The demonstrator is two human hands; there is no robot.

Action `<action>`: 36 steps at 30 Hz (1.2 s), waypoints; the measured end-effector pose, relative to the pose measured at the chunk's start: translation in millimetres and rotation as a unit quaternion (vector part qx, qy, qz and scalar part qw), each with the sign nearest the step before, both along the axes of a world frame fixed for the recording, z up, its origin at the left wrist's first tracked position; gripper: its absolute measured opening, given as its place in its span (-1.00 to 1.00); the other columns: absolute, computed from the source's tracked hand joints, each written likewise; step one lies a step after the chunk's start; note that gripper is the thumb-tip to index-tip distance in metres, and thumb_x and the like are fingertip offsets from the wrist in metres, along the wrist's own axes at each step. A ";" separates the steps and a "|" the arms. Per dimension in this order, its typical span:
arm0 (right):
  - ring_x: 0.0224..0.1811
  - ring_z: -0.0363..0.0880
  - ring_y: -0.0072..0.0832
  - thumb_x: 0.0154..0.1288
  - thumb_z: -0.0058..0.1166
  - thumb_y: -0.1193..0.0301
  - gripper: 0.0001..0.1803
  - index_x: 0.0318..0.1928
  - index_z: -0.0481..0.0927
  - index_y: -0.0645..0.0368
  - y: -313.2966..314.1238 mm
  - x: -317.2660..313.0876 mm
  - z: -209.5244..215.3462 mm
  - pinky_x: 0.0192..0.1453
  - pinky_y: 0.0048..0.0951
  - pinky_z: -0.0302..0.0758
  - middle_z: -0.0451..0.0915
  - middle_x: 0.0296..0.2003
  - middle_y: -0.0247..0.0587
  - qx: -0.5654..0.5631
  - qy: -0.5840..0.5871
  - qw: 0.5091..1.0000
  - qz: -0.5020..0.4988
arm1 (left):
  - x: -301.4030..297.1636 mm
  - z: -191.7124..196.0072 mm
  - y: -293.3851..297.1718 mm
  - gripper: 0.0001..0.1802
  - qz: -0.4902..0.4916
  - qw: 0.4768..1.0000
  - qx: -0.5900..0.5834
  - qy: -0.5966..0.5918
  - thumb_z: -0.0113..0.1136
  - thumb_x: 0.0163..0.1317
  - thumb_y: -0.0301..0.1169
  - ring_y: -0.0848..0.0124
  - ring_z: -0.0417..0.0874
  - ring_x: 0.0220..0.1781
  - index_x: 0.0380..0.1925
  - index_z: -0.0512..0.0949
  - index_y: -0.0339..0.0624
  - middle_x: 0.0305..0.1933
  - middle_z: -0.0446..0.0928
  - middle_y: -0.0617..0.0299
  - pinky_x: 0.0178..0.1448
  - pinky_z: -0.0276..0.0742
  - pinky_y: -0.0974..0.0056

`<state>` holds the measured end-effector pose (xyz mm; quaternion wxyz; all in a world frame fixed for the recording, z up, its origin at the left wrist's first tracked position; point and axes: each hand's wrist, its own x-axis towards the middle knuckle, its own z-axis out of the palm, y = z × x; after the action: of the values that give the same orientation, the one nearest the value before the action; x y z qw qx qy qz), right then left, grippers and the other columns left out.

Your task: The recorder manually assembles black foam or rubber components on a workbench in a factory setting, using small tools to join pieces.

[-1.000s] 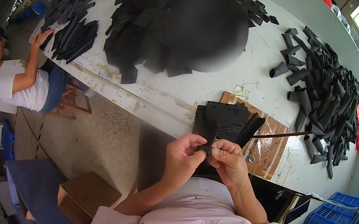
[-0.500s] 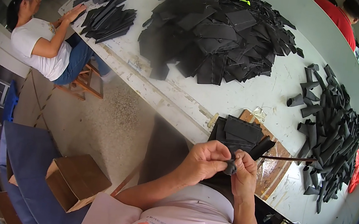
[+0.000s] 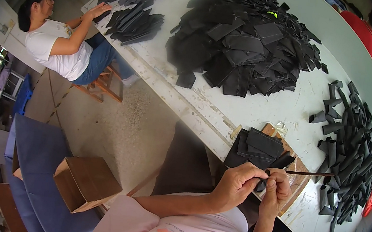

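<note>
Change: both hands sit a little lower and further right in the head view than half a second ago, and the pinch on the dark strip is unchanged.
Table: long, pale and scuffed, running away above both hands.
Big heap: flat matte black pieces, mostly rectangular, loosely piled well beyond the hands.
Strip pile: narrow black strips, some curled, up and to the right of the right hand.
Co-worker: seated far to the upper left, a hand on another black stack.
Cardboard box: brown, open-topped, on the floor left of the left hand.
Small stack: flat black pieces on a wooden board just above the hands.
Left hand: fingers curled, pinching the near end of the black strip.
Right hand: fingers closed on the same strip, touching the left hand.
Thin rod: slender and dark, pointing right from the hands.
</note>
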<state>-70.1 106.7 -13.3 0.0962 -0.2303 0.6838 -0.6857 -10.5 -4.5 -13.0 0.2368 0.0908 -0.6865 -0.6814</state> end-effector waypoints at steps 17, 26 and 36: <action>-0.46 0.23 -0.61 0.18 -0.02 0.27 -0.70 -0.53 0.37 0.25 30.4 15.5 14.5 -0.34 -0.63 0.16 0.34 -0.51 -0.32 -0.054 -0.120 0.991 0.007 | -6.7 7.1 -7.7 -0.68 -0.471 0.547 0.685 -0.101 0.03 0.14 -0.50 0.78 0.09 -0.83 -0.08 0.29 -0.27 -0.40 0.46 0.31 -0.78 -0.08 0.63; -0.58 0.15 -0.69 0.21 -0.05 0.28 -0.69 -0.55 0.32 0.22 35.5 -39.4 96.3 -0.51 -0.67 0.08 0.24 -0.61 -0.42 0.047 0.147 0.981 -0.117 | -79.6 75.0 9.0 -0.70 -0.448 0.611 0.649 -0.068 -0.16 0.28 -0.38 0.75 0.09 -0.89 0.00 0.23 -0.14 -0.49 0.45 0.28 -0.81 0.00 0.61; -0.63 0.17 -0.79 0.22 -0.03 0.29 -0.77 -0.44 0.44 0.21 61.2 -69.6 25.9 -0.61 -0.80 0.16 0.32 -0.63 -0.48 -0.165 -0.257 0.952 -0.012 | -118.1 21.7 19.0 -0.81 -0.374 0.634 0.655 -0.169 -0.12 0.17 -0.58 0.69 0.12 -0.86 -0.19 0.35 -0.22 -0.48 0.45 0.21 -0.79 0.01 0.56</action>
<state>-139.7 167.9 12.6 0.2209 -0.0511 0.5160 -0.8260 -128.6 14.5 8.7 -0.2807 0.0711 -0.0633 -0.9551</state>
